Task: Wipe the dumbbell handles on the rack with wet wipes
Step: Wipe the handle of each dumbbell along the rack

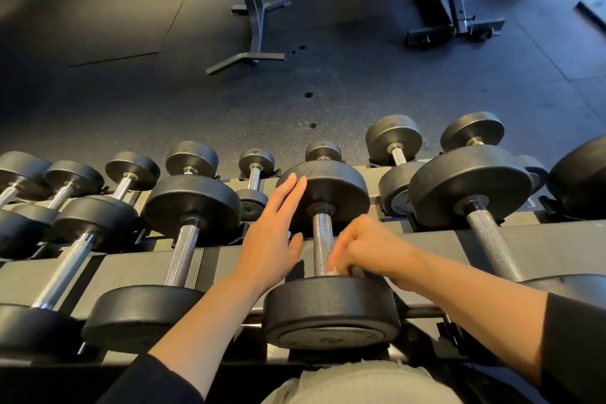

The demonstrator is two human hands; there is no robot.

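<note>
Knurled steel handle (322, 241) of the middle black round-headed dumbbell is hemmed lengthwise by its far head (328, 193) and near head (331, 310). Its left side is flanked by the left hand (273, 233), held flat with straight fingers; its right lower end is covered by the curled right hand (367, 251). Bare grey metal rack shelf (131, 264) is seen between neighbouring handles, wide enough for a hand. Beyond the rack, dark speckled rubber floor (164, 102) is occupied by two bench frames.
</note>
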